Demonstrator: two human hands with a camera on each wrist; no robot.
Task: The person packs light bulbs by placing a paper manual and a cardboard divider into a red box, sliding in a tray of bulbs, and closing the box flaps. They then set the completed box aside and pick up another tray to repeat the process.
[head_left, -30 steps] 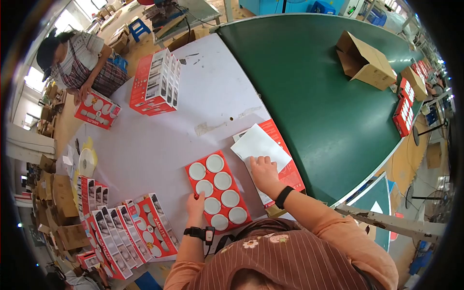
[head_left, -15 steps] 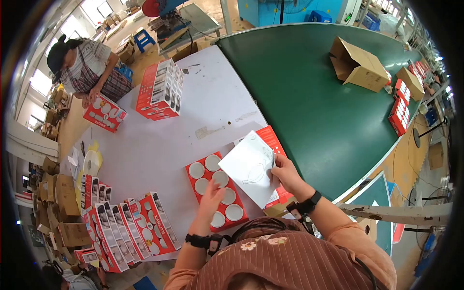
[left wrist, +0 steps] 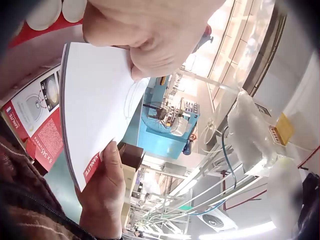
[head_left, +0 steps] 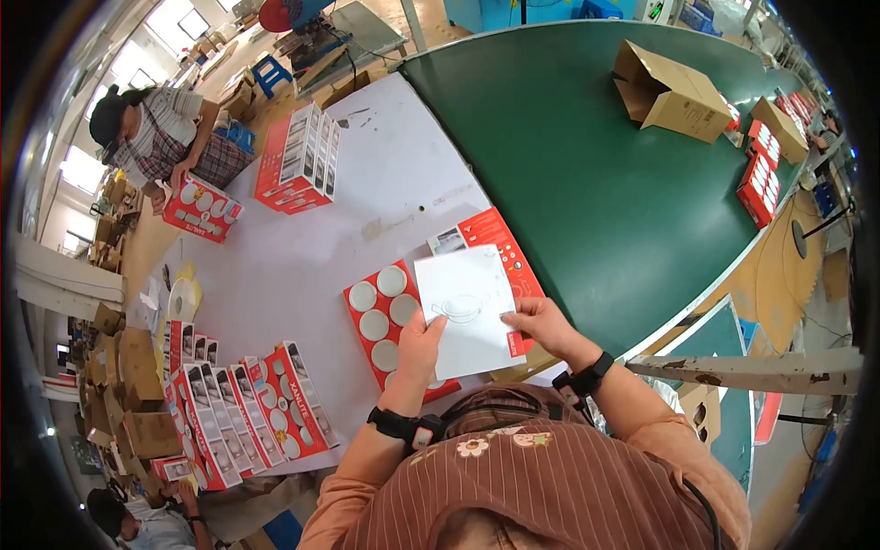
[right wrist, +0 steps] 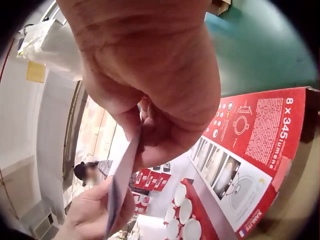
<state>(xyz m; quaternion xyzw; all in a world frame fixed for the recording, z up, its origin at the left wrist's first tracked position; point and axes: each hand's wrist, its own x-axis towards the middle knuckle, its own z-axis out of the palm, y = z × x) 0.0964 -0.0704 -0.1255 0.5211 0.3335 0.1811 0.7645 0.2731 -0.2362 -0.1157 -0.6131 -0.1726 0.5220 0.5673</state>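
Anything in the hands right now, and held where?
Yes: a white printed sheet or booklet, pinched at its left edge by the left hand and right edge by the right.

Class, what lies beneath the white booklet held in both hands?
Beneath the white booklet, a red tray and a red box partly show; the parts it covers are hidden.

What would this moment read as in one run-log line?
left hand: pinches white leaflet; right hand: pinches its opposite edge; left of leaflet: red box with white discs; partly behind: red printed carton
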